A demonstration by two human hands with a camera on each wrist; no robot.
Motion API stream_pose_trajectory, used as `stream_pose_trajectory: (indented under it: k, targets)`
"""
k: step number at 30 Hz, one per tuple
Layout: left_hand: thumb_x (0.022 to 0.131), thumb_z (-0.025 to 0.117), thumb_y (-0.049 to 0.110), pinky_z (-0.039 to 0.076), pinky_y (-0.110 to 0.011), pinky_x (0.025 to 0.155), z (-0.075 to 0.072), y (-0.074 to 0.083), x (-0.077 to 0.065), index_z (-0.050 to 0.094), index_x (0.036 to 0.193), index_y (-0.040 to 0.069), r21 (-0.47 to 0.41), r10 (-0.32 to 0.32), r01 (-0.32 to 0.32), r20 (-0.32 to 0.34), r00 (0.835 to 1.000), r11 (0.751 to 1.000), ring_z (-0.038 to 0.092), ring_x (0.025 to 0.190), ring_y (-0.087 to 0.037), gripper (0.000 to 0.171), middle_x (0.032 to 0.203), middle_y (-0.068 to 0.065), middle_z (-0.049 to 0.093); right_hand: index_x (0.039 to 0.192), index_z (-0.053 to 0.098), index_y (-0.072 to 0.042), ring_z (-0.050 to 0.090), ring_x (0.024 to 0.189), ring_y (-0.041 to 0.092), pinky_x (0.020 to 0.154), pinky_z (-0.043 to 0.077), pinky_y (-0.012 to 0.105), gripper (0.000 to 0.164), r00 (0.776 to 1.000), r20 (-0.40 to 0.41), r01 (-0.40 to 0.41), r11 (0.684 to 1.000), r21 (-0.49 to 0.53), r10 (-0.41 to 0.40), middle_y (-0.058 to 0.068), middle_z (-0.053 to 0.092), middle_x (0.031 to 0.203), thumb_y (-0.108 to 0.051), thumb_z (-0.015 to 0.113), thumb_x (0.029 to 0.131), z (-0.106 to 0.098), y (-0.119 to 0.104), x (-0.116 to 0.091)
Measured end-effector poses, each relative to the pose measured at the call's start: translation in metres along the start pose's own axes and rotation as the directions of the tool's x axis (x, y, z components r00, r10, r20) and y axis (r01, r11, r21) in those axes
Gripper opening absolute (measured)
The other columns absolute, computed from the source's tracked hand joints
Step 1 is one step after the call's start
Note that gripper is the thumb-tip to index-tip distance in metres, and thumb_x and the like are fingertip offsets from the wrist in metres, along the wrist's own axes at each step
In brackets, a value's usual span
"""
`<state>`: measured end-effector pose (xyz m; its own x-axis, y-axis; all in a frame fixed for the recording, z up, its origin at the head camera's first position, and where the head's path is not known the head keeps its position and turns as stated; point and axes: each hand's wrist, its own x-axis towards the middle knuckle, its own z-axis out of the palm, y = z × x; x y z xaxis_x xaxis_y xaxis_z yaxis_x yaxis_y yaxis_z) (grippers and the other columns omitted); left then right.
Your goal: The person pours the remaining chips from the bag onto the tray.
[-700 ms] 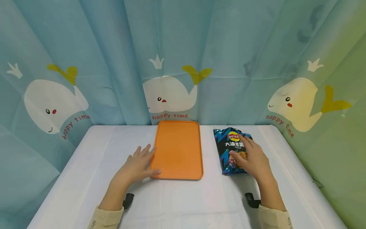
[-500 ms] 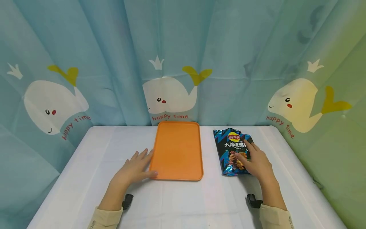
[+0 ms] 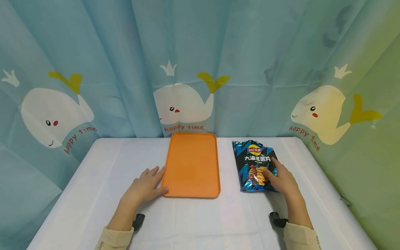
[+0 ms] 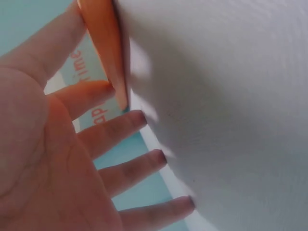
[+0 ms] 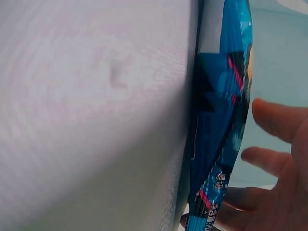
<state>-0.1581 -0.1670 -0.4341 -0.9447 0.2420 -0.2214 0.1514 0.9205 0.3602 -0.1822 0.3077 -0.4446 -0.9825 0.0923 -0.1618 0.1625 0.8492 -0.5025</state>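
An orange rectangular tray (image 3: pixel 191 165) lies flat on the white table. At its left edge is my left hand (image 3: pixel 144 185), fingers spread and nearly straight. The left wrist view shows the thumb and index fingertip at the tray's rim (image 4: pixel 103 38), with the other fingertips down by the tablecloth. To the right of the tray lies a blue and black bag of potato chips (image 3: pixel 254 165). My right hand (image 3: pixel 282 177) is at the bag's right side, thumb over its front. In the right wrist view the thumb stands slightly off the bag (image 5: pixel 216 106); some fingertips are hidden behind its end.
A white cloth covers the table (image 3: pixel 193 222). A blue-green curtain (image 3: pixel 259 69) printed with whales hangs close behind its far edge, and a greener part hangs along the right side. A strip of table separates the tray from the bag.
My right hand has shifted right and toward the bag's right edge, uncovering more of its front. The left hand has come down slightly by the tray's left edge. Tray and bag stay put.
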Motion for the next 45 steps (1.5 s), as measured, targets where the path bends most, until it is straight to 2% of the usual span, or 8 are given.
stream_pose_trajectory:
  k: [7, 13, 16, 18, 23, 32, 38, 45]
  targets:
    - [0.082, 0.077, 0.049, 0.026, -0.078, 0.104, 0.001, -0.004, 0.001, 0.041, 0.152, 0.009, -0.031, 0.007, -0.007, 0.002, 1.0, 0.999, 0.026, 0.142, -0.055, 0.088, 0.157, -0.024, 0.035, 0.158, 0.012, 0.001, 0.04, 0.129, 0.057, 0.102, 0.039, 0.07, 0.077, 0.992, -0.105, -0.053, 0.986, 0.161, 0.07, 0.041, 0.036, 0.144, -0.036, 0.051, 0.102, 0.0, -0.002, 0.001]
    - [0.077, 0.082, 0.048, 0.027, -0.077, 0.104, 0.003, -0.007, 0.002, 0.042, 0.152, 0.01, -0.046, 0.006, -0.006, -0.007, 1.0, 0.999, 0.027, 0.143, -0.054, 0.093, 0.157, -0.023, 0.036, 0.161, 0.011, -0.008, 0.044, 0.128, 0.052, 0.103, 0.041, 0.065, 0.072, 0.978, -0.148, -0.084, 0.925, 0.37, 0.148, 0.036, 0.036, 0.149, -0.03, 0.049, 0.104, 0.002, -0.004, 0.003]
    - [0.075, 0.083, 0.051, 0.024, -0.08, 0.103, 0.004, -0.007, 0.004, 0.039, 0.154, 0.013, -0.044, -0.001, 0.001, -0.009, 1.0, 0.999, 0.025, 0.144, -0.054, 0.098, 0.158, -0.024, 0.033, 0.161, 0.017, -0.011, 0.05, 0.125, 0.05, 0.101, 0.046, 0.061, 0.066, 0.969, -0.204, -0.042, 0.908, 0.418, 0.139, 0.035, 0.042, 0.146, -0.025, 0.049, 0.104, 0.002, -0.005, 0.003]
    - [0.075, 0.082, 0.053, 0.021, -0.083, 0.101, 0.005, -0.006, 0.005, 0.035, 0.156, 0.015, -0.045, -0.008, 0.008, -0.002, 1.0, 0.999, 0.022, 0.144, -0.055, 0.101, 0.16, -0.025, 0.029, 0.159, 0.024, -0.013, 0.057, 0.113, 0.043, 0.091, 0.054, 0.047, 0.061, 0.958, -0.268, 0.012, 0.913, 0.409, 0.107, 0.032, 0.052, 0.138, -0.022, 0.05, 0.104, 0.0, -0.007, 0.001]
    - [0.076, 0.081, 0.055, 0.015, -0.087, 0.098, 0.003, -0.007, 0.003, 0.032, 0.157, 0.017, -0.047, -0.014, 0.015, 0.017, 1.0, 0.999, 0.017, 0.145, -0.056, 0.103, 0.161, -0.026, 0.023, 0.153, 0.042, -0.02, 0.054, 0.081, 0.018, 0.064, 0.043, 0.021, 0.051, 0.902, -0.432, 0.186, 0.919, 0.347, -0.02, 0.02, 0.067, 0.105, -0.022, 0.055, 0.103, -0.002, -0.02, -0.002]
    - [0.074, 0.08, 0.058, 0.012, -0.086, 0.1, 0.002, -0.007, 0.004, 0.028, 0.159, 0.018, -0.04, -0.019, 0.02, 0.032, 0.999, 0.999, 0.01, 0.145, -0.059, 0.107, 0.162, -0.03, 0.016, 0.145, 0.053, -0.021, 0.057, 0.083, -0.007, 0.075, 0.045, 0.007, 0.046, 0.799, -0.539, 0.458, 0.851, 0.258, -0.267, 0.015, 0.07, 0.107, -0.018, 0.062, 0.1, -0.01, -0.053, -0.01]
    - [0.074, 0.08, 0.059, 0.009, -0.087, 0.1, 0.003, -0.008, 0.005, 0.028, 0.159, 0.021, -0.04, -0.051, 0.054, 0.055, 0.997, 0.998, 0.005, 0.146, -0.058, 0.106, 0.163, -0.028, 0.014, 0.138, 0.059, -0.018, 0.06, 0.081, -0.003, 0.069, 0.047, 0.008, 0.044, 0.715, -0.531, 0.609, 0.779, 0.152, -0.455, 0.013, 0.071, 0.104, -0.009, 0.066, 0.096, -0.023, -0.077, -0.009]
    - [0.073, 0.08, 0.061, 0.01, -0.087, 0.099, 0.005, -0.008, 0.005, 0.028, 0.159, 0.021, -0.039, -0.055, 0.057, 0.054, 0.997, 0.998, 0.006, 0.146, -0.058, 0.108, 0.163, -0.028, 0.015, 0.132, 0.063, -0.018, 0.067, 0.069, 0.013, 0.063, 0.053, 0.017, 0.042, 0.635, -0.461, 0.694, 0.72, -0.013, -0.62, 0.006, 0.074, 0.092, -0.004, 0.069, 0.093, -0.036, -0.104, -0.005]
